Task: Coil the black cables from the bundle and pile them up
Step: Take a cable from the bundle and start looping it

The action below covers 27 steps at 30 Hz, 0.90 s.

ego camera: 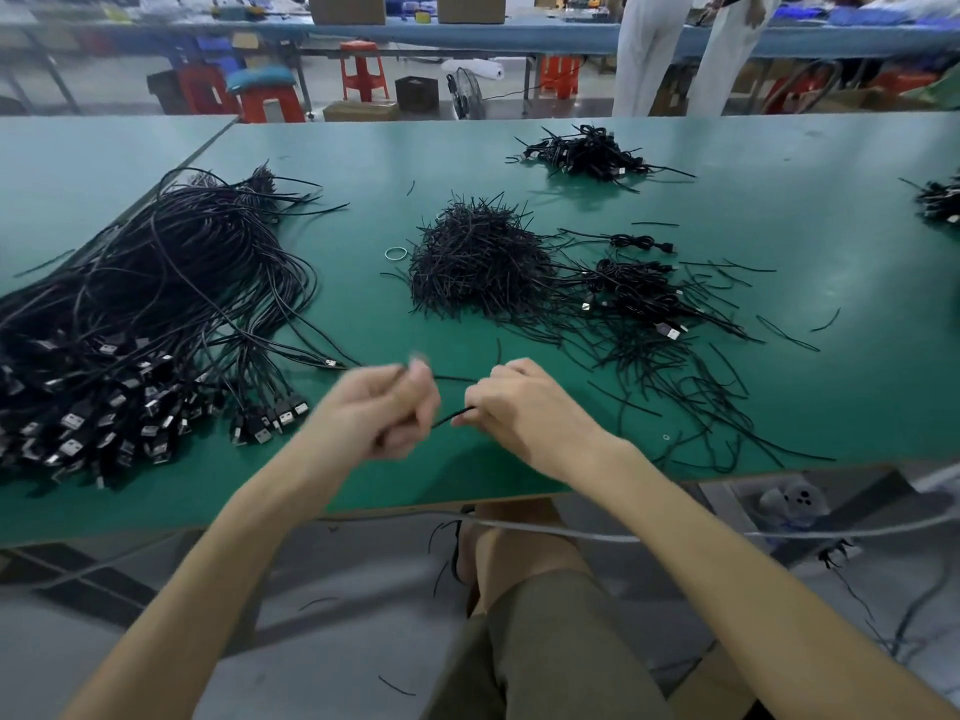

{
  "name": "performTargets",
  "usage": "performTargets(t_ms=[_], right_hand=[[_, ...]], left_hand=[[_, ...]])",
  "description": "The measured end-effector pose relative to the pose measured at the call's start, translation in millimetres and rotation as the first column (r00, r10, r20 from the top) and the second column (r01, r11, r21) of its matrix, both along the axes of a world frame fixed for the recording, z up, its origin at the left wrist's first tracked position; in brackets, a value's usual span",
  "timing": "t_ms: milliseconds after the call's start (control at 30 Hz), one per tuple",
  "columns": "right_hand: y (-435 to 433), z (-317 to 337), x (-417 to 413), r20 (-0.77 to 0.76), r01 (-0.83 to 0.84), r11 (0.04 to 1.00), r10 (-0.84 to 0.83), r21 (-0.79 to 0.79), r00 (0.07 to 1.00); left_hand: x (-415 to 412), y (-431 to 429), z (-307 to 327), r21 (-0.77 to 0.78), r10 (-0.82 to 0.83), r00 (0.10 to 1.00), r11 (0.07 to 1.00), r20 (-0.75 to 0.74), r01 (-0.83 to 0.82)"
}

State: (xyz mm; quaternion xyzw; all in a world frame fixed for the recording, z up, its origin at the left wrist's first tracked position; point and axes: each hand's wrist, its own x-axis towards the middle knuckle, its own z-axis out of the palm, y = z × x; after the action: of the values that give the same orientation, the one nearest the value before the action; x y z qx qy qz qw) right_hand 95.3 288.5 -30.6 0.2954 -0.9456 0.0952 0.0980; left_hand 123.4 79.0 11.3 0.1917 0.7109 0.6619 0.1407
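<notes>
We grip one black cable with left hand and right hand, fingers curled; it runs left-right along the bench near edge.

Workshop interior. A green table fills the foreground. Behind it, a long blue bench carries cardboard boxes. Red stools, a floor fan and a black crate stand on the grey floor. Lighting is even.
</notes>
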Motion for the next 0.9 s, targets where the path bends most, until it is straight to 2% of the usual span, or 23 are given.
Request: performTargets(t_ms=[33,100,133,167,233,267,367,400,467,533,567,633,700,767,800,833,867,900], right_hand=[[0.6,3.0,-4.5,-0.04,0.015,0.997,-0.012,0.077,0.999],[1.6,7.9,-9.8,-0.113,0.071,0.986,-0.054,0.148,0.992],[2.8,10.5,-10.0,-0.139,0.103,0.986,-0.085,0.129,0.987],[3.7,13.4,-9.6,-0.157,0.135,0.986,-0.118,0.099,0.98],[4.0,17.0,-4.7,-0.118,0.15,0.988,-0.152,-0.023,0.981],[2.7,18.3,-0.5,-0.039,0.14,0.982,-0.146,-0.125,0.989],[-9.4,22.8,15.5,0.146,0.134,0.909,-0.082,-0.395,0.986],[-15.0,23.8,20.4,0.163,0.134,0.88,-0.065,-0.456,0.984],[-26.0,25.0,28.5,0.145,0.116,0.855,-0.048,-0.505,0.988],[-35.8,23.1,33.2,0.073,0.08,0.855,-0.05,-0.512,0.996],[-39.8,21.3,34.3,0.025,0.067,0.856,-0.063,-0.513,0.998],[-43.6,16.3,34.1,-0.074,0.049,0.886,-0.093,-0.462,0.993],[-42.2,7.3,32.8,-0.135,0.044,0.939,-0.096,-0.34,0.986],[-34.1,-4.7,33.1,-0.103,0.059,0.967,-0.086,-0.247,0.991],[-27.4,-9.6,32.3,-0.07,0.076,0.971,-0.094,-0.225,0.993],[-19.5,-12.5,30.0,-0.043,0.108,0.972,-0.119,-0.208,0.992],[-11.6,-13.7,25.2,-0.033,0.151,0.969,-0.16,-0.195,0.987],[-4.5,-11.7,19.8,-0.041,0.196,0.963,-0.207,-0.183,0.978]], left_hand=[[2.8,2.2,-4.7,-0.227,-0.054,0.993,0.974,-0.108,0.028],[5.5,5.0,-18.5,-0.624,-0.166,0.951,0.781,-0.261,-0.035],[5.7,5.5,-25.9,-0.71,-0.17,0.937,0.697,-0.304,-0.104],[4.6,4.6,-32.5,-0.713,-0.125,0.934,0.682,-0.335,-0.164],[-0.1,1.7,-44.2,-0.569,0.027,0.935,0.787,-0.355,-0.239],[-3.4,1.9,-49.4,-0.471,0.103,0.929,0.839,-0.356,-0.274],[-10.0,8.4,-56.7,-0.203,0.265,0.904,0.917,-0.336,-0.344],[-11.1,12.5,-57.1,-0.1,0.301,0.914,0.936,-0.272,-0.338],[-12.8,20.5,-58.2,0.142,0.316,0.948,0.941,-0.044,-0.307],[-13.4,28.9,-55.1,0.357,0.207,0.959,0.896,0.195,-0.266],[-13.5,33.0,-50.8,0.427,0.157,0.952,0.866,0.261,-0.26],[-14.7,37.9,-38.8,0.533,0.112,0.94,0.799,0.322,-0.278],[-19.6,30.7,-24.4,0.685,0.08,0.921,0.645,0.382,-0.34],[-22.0,13.6,-7.9,0.799,-0.009,0.914,0.489,0.405,-0.349],[-21.3,5.1,-0.4,0.821,-0.053,0.918,0.469,0.394,-0.325],[-19.7,-2.2,5.6,0.813,-0.076,0.923,0.505,0.377,-0.29],[-17.2,-7.9,8.9,0.763,-0.052,0.935,0.596,0.35,-0.252],[-13.5,-11.6,9.0,0.658,0.008,0.959,0.725,0.285,-0.201]])
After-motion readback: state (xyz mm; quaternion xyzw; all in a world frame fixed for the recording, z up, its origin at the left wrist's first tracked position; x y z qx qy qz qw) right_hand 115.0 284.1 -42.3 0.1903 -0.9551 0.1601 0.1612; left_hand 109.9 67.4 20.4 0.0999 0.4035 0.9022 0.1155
